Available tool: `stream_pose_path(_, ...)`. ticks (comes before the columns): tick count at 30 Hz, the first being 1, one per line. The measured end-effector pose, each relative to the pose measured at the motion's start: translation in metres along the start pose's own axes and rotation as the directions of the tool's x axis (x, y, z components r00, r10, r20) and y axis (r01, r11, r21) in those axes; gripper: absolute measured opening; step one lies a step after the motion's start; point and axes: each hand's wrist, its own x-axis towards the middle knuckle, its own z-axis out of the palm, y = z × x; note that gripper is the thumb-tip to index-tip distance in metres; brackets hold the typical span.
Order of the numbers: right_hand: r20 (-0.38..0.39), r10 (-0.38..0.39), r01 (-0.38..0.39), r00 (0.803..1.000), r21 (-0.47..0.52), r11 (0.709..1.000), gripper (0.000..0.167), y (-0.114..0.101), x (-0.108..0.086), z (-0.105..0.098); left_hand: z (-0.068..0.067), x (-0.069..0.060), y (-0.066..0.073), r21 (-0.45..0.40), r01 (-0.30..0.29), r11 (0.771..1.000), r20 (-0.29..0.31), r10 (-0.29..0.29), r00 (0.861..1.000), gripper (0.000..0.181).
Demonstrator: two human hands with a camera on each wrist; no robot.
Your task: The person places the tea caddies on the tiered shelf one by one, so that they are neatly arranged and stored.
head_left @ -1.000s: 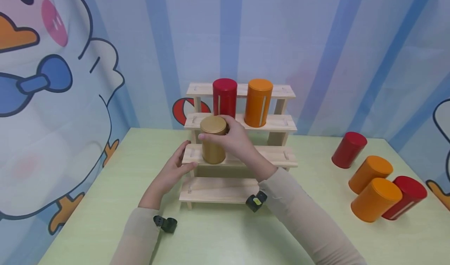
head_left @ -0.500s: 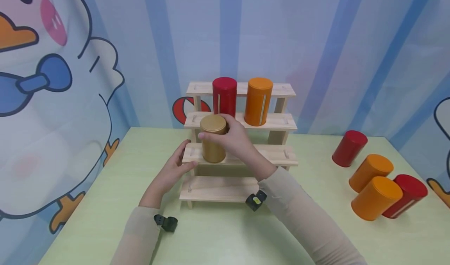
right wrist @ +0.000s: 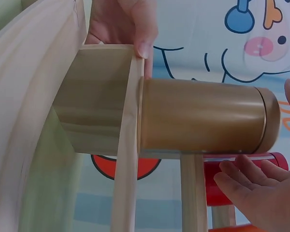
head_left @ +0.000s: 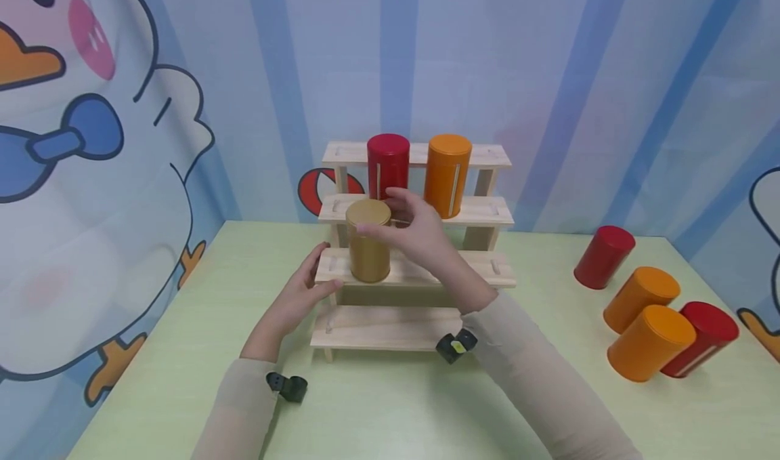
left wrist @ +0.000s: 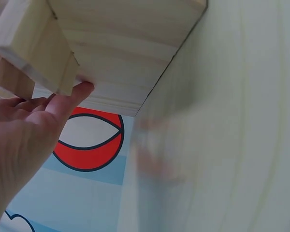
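Note:
A gold canister (head_left: 369, 251) stands upright near the left end of the second-lowest tier of a wooden step rack (head_left: 380, 326). My right hand (head_left: 422, 235) is just right of the canister, fingers parted. In the right wrist view a gap shows between the canister's side and the fingers (right wrist: 249, 179). At the rack's left side, my left hand (head_left: 297, 296) grips the end of the same tier, thumb in front and fingers behind. A red canister (head_left: 388, 165) and an orange canister (head_left: 448, 175) stand one tier higher.
On the table (head_left: 378, 412) at the right stand a red canister (head_left: 604, 257), two orange canisters (head_left: 651, 343) and another red canister (head_left: 707, 338). A cartoon-printed cloth (head_left: 341, 53) hangs behind the rack.
My right hand has let go of the gold canister and moved slightly right, its fingers spreading. The canister stays on its tier. The left hand has not moved.

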Motion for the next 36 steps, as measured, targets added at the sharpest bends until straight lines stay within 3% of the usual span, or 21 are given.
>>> stream_pose_path(10,-0.031,0.014,-0.014,0.999,-0.006,1.000,0.077,0.002,-0.022,-0.033,0.000,0.000,0.000,-0.006,-0.016,1.000,-0.006,0.016,1.000,0.082)
stream_pose_path(20,-0.070,-0.049,0.046,0.996,-0.034,0.998,0.076,-0.006,-0.059,-0.093,0.001,0.001,0.001,-0.005,-0.002,1.000,-0.011,0.002,1.000,0.083)
stream_pose_path(29,-0.203,-0.090,0.050,0.975,-0.195,0.979,0.072,0.000,-0.097,-0.149,0.002,0.000,0.002,-0.006,-0.005,1.000,-0.009,0.005,1.000,0.083)
stream_pose_path(36,-0.304,-0.004,-0.082,0.953,-0.267,0.960,0.072,0.010,-0.122,-0.189,0.000,0.002,-0.001,-0.007,-0.006,1.000,-0.010,0.006,1.000,0.083)
